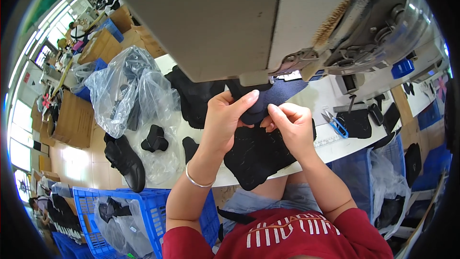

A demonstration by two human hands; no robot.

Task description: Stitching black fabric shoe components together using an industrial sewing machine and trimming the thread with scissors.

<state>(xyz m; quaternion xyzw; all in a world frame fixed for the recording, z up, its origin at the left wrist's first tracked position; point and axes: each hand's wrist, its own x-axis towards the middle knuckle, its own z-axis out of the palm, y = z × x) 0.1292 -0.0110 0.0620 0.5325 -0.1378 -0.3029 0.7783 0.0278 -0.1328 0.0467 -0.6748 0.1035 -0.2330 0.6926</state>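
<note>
Under the head of a large pale sewing machine [206,24], a dark fabric piece [283,95] with a rounded near end lies between my hands. My left hand [229,117] pinches its left edge, thumb on top and fingers beneath. On its near right edge, my right hand [292,125] holds the piece between thumb and curled fingers. The piece runs up to the machine's lit needle area, where its far end is partly hidden. Below my hands, a larger black fabric part [256,165] with loose threads overhangs the table edge. More black pieces [189,98] sit beyond my left hand.
Right of my hands lie blue-handled thread snips [339,127] and a clear ruler [327,140] on the white table [311,100]. A black shoe [127,163] and clear plastic bags [117,91] are at the left. Blue crates [153,216] flank my lap.
</note>
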